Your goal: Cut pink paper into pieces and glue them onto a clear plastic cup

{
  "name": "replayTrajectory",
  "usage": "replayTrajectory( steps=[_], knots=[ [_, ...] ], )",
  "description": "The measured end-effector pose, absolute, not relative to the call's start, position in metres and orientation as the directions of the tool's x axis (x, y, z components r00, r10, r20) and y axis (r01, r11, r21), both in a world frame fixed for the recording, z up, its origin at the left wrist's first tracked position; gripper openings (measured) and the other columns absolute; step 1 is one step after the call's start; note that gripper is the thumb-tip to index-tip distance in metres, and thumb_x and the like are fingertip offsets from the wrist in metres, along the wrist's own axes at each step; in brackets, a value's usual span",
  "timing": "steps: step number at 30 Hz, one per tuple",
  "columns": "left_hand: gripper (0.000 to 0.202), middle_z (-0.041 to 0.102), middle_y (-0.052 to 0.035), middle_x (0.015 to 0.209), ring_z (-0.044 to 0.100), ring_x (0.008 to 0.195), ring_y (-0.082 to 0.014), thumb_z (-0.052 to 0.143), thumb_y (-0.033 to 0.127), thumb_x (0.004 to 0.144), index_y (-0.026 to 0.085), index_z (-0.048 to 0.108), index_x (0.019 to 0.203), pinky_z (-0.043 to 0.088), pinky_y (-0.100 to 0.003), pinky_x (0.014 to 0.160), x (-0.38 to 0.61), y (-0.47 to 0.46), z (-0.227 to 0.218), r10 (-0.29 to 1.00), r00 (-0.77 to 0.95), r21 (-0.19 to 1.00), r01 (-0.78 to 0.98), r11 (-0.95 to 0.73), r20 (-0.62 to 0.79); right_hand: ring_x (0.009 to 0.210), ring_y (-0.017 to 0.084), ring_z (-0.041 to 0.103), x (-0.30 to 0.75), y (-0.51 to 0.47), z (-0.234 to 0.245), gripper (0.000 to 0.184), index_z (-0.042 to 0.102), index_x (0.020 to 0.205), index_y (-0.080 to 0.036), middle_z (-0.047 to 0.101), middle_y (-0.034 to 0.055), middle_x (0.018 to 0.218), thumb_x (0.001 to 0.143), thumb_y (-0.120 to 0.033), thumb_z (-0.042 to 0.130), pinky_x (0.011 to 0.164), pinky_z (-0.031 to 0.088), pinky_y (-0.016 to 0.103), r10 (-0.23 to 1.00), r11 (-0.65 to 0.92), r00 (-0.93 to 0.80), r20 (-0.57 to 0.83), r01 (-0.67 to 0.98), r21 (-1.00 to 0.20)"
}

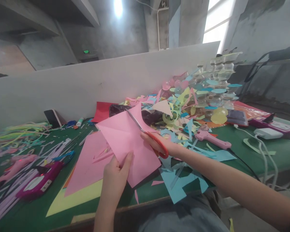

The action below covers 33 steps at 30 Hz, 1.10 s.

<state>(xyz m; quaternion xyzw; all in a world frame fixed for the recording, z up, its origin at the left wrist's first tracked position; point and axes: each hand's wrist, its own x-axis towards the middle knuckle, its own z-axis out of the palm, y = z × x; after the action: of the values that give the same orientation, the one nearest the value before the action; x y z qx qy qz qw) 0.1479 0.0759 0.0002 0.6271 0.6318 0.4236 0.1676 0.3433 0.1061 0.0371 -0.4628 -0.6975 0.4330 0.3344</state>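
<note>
A sheet of pink paper (132, 141) with creases is held up above the front of the green table. My left hand (117, 172) pinches its lower left edge, thumb on top. In my right hand (159, 141) is a pair of scissors (162, 148) with red handles, its blades lying across the upper part of the pink paper. Whether the blades are parted is hard to see. Beneath my hands lie more pink sheets (81, 161) and a yellow sheet (74, 201). Cut blue paper (174, 187) lies right of the held sheet.
Paper scraps and clear plastic cups (223, 75) pile up at the back right. A pink glue gun (212, 138) with a cord lies right. Purple power strips (41, 180), lilac sticks and a phone (52, 118) are on the left. A white partition (74, 83) stands behind.
</note>
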Motion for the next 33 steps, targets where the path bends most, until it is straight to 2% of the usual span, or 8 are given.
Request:
replayTrajectory(
  steps=[5,8,13,16,20,26,30,33],
  knots=[
    [0.045,0.037,0.0051,0.041,0.041,0.041,-0.0129,0.061,0.059,0.072,0.021,0.045,0.055,0.032,-0.024,0.043,0.147,0.077,-0.002,0.927,-0.17,0.761,0.629,-0.159,0.334,0.038,0.013,0.046,0.343,0.107,0.036,0.06,0.041,0.065,-0.022,0.045,-0.0013,0.044,0.083,-0.078,0.028,0.038,0.037,0.024,0.946,0.148,-0.323,0.025,0.362,-0.92],
    [0.042,0.047,0.0021,0.045,0.048,0.046,-0.0158,0.062,0.059,0.072,0.019,0.054,0.061,0.036,-0.025,0.045,0.148,0.076,0.001,0.921,-0.188,0.764,0.627,-0.154,0.34,0.037,0.012,0.047,0.342,0.112,0.031,0.063,0.043,0.061,-0.021,0.046,-0.0002,0.041,0.082,-0.079,0.028,0.037,0.037,0.024,0.952,0.095,-0.304,-0.029,0.385,-0.918],
    [0.042,0.068,-0.0087,0.073,0.062,0.074,-0.0261,0.06,0.058,0.071,0.016,0.065,0.074,0.045,-0.03,0.058,0.15,0.072,0.013,0.86,-0.333,0.787,0.605,-0.119,0.386,0.031,0.011,0.04,0.338,0.116,0.028,0.056,0.041,0.058,-0.022,0.041,-0.0035,0.037,0.086,-0.07,0.034,0.032,0.034,0.023,0.939,0.006,-0.332,-0.086,0.266,-0.964],
    [0.043,0.07,-0.0107,0.082,0.063,0.081,-0.0281,0.057,0.058,0.073,0.016,0.066,0.078,0.046,-0.033,0.065,0.149,0.07,0.018,0.82,-0.436,0.82,0.568,-0.068,0.37,0.033,0.01,0.043,0.338,0.112,0.034,0.058,0.042,0.052,-0.021,0.045,-0.0012,0.038,0.09,-0.063,0.034,0.036,0.037,0.022,0.932,0.037,-0.357,-0.068,0.28,-0.959],
    [0.042,0.068,-0.0097,0.08,0.061,0.082,-0.0268,0.054,0.058,0.075,0.016,0.062,0.073,0.044,-0.032,0.067,0.146,0.07,0.019,0.763,-0.523,0.847,0.527,-0.062,0.381,0.035,0.01,0.047,0.343,0.106,0.038,0.063,0.043,0.047,-0.019,0.05,0.0006,0.041,0.086,-0.068,0.038,0.041,0.041,0.022,0.934,0.061,-0.352,-0.053,0.306,-0.95],
    [0.044,0.056,-0.003,0.06,0.054,0.067,-0.0205,0.049,0.058,0.079,0.018,0.052,0.061,0.039,-0.029,0.056,0.15,0.066,0.021,0.778,-0.532,0.878,0.475,-0.054,0.335,0.045,0.013,0.054,0.354,0.112,0.033,0.062,0.049,0.051,-0.018,0.057,0.003,0.049,0.081,-0.071,0.043,0.05,0.043,0.024,0.963,0.128,-0.267,-0.014,0.508,-0.852],
    [0.037,0.063,-0.004,0.071,0.056,0.073,-0.0205,0.049,0.051,0.081,0.016,0.059,0.071,0.041,-0.028,0.061,0.155,0.063,0.023,0.79,-0.518,0.902,0.419,-0.099,0.328,0.052,0.015,0.054,0.354,0.119,0.029,0.054,0.051,0.059,-0.019,0.062,0.0036,0.06,0.065,-0.071,0.062,0.047,0.035,0.024,0.989,0.148,-0.106,0.104,0.693,-0.705],
    [0.034,0.068,-0.0057,0.084,0.06,0.08,-0.0222,0.054,0.047,0.079,0.016,0.064,0.087,0.044,-0.028,0.065,0.158,0.062,0.025,0.779,-0.53,0.918,0.367,-0.147,0.336,0.054,0.016,0.056,0.353,0.119,0.028,0.052,0.052,0.063,-0.019,0.064,0.004,0.062,0.066,-0.069,0.064,0.047,0.035,0.024,0.992,0.117,-0.115,0.054,0.662,-0.741]
  ],
)
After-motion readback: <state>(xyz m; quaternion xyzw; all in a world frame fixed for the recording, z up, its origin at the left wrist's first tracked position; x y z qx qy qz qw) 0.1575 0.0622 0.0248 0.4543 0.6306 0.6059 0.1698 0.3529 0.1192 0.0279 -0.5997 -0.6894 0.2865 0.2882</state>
